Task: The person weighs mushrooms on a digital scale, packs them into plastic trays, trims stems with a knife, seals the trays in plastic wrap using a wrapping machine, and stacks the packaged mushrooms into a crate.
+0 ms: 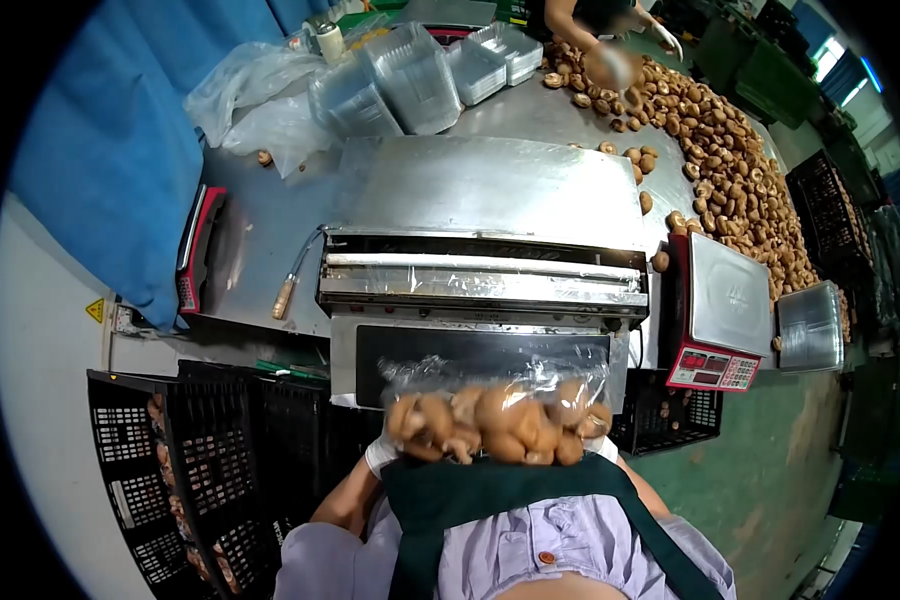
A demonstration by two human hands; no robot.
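Note:
A film-covered pack of brown mushrooms (pixel 515 420) is held close to my apron, at the front of the wrapping machine (pixel 485 275). My left hand (pixel 381 453), in a white glove, grips the pack at its left end. At the right end, my right hand (pixel 604 448) grips it too, mostly hidden behind the mushrooms. Clear film stretches over the top and up onto the machine's dark plate (pixel 480 345). Most of my fingers are out of sight below the pack.
A red scale (pixel 730 300) stands right of the machine, with clear trays (pixel 810 325) beside it. Loose mushrooms (pixel 730 170) cover the table's right side, where a co-worker's arm (pixel 570 25) reaches in. More trays (pixel 410 75) stand behind; black crates (pixel 205 460) sit lower left.

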